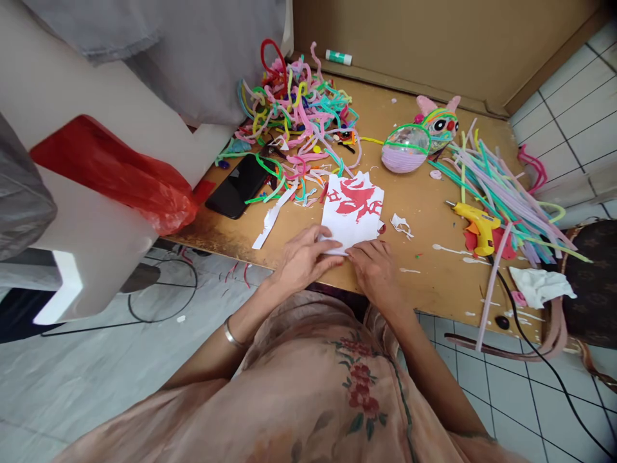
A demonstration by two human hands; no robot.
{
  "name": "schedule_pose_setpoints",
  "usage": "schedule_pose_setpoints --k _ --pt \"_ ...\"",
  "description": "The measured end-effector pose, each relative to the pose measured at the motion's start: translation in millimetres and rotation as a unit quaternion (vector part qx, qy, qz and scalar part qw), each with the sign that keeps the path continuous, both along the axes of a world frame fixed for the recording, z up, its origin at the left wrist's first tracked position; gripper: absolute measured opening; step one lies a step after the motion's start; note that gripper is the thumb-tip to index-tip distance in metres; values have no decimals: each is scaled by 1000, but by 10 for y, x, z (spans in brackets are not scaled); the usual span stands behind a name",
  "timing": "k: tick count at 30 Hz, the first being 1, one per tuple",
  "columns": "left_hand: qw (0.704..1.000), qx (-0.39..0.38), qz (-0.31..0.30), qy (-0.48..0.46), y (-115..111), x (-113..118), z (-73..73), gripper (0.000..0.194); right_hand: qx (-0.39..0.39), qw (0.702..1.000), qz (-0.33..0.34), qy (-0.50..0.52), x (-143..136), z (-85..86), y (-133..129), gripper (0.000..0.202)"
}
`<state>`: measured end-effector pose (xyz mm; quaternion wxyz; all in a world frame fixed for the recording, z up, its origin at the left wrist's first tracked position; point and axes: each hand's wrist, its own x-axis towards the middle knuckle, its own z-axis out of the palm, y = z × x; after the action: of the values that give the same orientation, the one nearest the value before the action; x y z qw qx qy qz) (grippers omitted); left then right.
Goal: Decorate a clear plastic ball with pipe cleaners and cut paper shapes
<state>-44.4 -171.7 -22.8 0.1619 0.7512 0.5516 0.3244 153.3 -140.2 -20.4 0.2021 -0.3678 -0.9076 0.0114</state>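
A white sheet of paper [349, 222] with red printed shapes lies at the front edge of the wooden table. My left hand [304, 257] grips its lower left edge, fingers pressed together. At the lower right edge, the curled fingers of my right hand [376, 267] pinch the same paper, close to the left fingertips. A torn white strip [274, 217] lies left of the sheet, and a small paper scrap [401, 225] lies to its right.
A black phone [240, 186] and a tangled pile of pipe cleaners [308, 106] are at the left. Behind the paper stand a purple-wrapped ball [406, 154] and a decorated figure [441, 125]. A yellow glue gun [477, 226] lies right, near loose straight pipe cleaners [501, 186].
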Motion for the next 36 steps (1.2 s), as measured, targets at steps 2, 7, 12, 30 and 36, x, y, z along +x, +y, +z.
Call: schedule_pose_setpoints --k 2,7,12,30,36 --pt "999 13 -21 30 -32 -24 -37 27 -4 1000 -1 -6 1 17 1 25" --pt "1000 15 4 0 -18 -29 -97 25 -32 999 13 -11 21 45 27 24" --pt "1000 -17 -2 -12 17 -11 -1 26 -81 995 -8 50 68 62 84 27" --pt "990 10 126 68 13 208 -34 18 12 989 -146 25 -100 -21 128 16" --pt "989 39 -29 137 -164 245 -16 27 72 992 -64 -80 -81 48 24 22"
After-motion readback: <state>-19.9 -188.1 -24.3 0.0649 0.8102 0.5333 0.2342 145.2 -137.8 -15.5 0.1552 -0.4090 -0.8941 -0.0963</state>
